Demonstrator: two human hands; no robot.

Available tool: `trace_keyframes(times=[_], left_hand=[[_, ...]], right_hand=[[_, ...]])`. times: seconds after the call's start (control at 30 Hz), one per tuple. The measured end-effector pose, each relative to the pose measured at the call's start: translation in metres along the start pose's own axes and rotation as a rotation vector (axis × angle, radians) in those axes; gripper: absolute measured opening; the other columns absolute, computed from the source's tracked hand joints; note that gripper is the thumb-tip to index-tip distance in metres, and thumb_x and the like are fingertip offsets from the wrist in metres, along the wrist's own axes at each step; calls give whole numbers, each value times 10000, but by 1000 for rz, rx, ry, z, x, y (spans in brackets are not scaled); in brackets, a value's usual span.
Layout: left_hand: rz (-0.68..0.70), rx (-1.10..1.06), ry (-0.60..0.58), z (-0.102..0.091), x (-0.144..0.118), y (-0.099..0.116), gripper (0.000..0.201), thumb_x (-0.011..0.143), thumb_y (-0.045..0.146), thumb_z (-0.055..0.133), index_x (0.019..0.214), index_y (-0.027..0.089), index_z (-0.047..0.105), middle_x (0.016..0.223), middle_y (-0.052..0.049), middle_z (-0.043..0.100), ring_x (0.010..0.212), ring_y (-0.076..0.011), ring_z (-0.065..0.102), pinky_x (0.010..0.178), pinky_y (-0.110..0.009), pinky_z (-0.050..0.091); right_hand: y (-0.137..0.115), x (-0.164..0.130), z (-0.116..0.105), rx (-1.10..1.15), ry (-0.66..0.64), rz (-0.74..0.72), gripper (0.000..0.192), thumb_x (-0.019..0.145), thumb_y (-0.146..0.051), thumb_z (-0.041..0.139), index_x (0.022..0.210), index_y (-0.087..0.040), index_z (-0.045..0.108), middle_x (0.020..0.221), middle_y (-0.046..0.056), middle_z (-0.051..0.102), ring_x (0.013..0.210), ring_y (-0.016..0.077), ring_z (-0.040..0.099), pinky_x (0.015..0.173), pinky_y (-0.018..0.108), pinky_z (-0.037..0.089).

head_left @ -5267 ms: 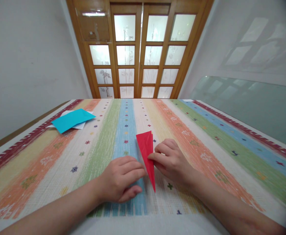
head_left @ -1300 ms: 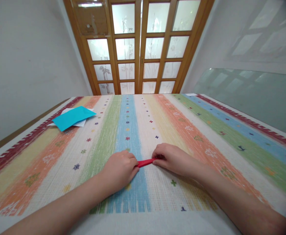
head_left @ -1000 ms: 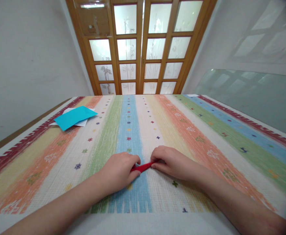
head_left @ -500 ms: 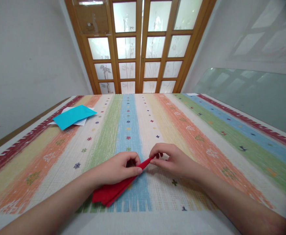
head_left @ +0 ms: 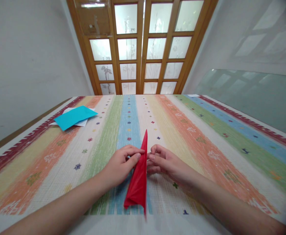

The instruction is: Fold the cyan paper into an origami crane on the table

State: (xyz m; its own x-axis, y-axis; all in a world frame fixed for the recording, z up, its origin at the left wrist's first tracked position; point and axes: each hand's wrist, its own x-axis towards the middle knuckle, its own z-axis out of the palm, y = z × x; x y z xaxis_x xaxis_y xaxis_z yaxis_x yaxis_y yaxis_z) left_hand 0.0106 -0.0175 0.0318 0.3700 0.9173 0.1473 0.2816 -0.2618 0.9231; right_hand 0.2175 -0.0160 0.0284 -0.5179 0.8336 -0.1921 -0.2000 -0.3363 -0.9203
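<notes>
A folded red sheet of paper [head_left: 139, 179] stands nearly on edge over the striped cloth, its narrow pointed tip facing away from me and its wider end toward me. Thumb and fingers of my left hand [head_left: 122, 164] pinch it on the left side, a little below the tip. My right hand [head_left: 168, 161] is close against the paper's right edge. Its fingers are bent and somewhat apart, with the fingertips at or just touching that edge. The paper's right face is mostly turned out of sight.
A striped tablecloth [head_left: 103, 147] covers the table. At the far left, a bright blue sheet [head_left: 75, 117] lies on top of white paper [head_left: 84, 123]. Beyond the table stand wood-framed glass doors [head_left: 140, 49]. A pale glass panel [head_left: 250, 98] leans at the right wall.
The red paper has swung from lying slanted to pointing away from me, and its side is raised. My right hand has come off the tip and now sits beside the paper.
</notes>
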Motion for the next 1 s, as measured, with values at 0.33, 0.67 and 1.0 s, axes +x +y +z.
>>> trace_keyframes(times=[0.33,0.67,1.0], left_hand=[[-10,30,-11,4,-7,-1,272,970,254,502,1231,229,574,1195,-76,624,998,-190,604,849,-340,504],[225,527,-113,-22,2,-21,275,929,241,585,1199,198,601,1105,-83,675,999,-213,616,917,-399,485],[295,729,-284,-10,5,-26,175,952,209,564,1000,200,731,912,-52,714,904,-197,638,827,-322,486]], right_hand=[[-14,-4,-3,-368,45,33,234,722,-72,558,856,-223,439,714,-54,522,563,95,461,503,217,326],[-23,-20,-14,-1423,0,-174,163,860,-94,519,850,-215,628,822,38,692,702,170,597,607,271,353],[-7,0,-17,-1574,-88,-457,175,884,-60,540,876,-178,669,851,56,682,816,189,588,723,302,396]])
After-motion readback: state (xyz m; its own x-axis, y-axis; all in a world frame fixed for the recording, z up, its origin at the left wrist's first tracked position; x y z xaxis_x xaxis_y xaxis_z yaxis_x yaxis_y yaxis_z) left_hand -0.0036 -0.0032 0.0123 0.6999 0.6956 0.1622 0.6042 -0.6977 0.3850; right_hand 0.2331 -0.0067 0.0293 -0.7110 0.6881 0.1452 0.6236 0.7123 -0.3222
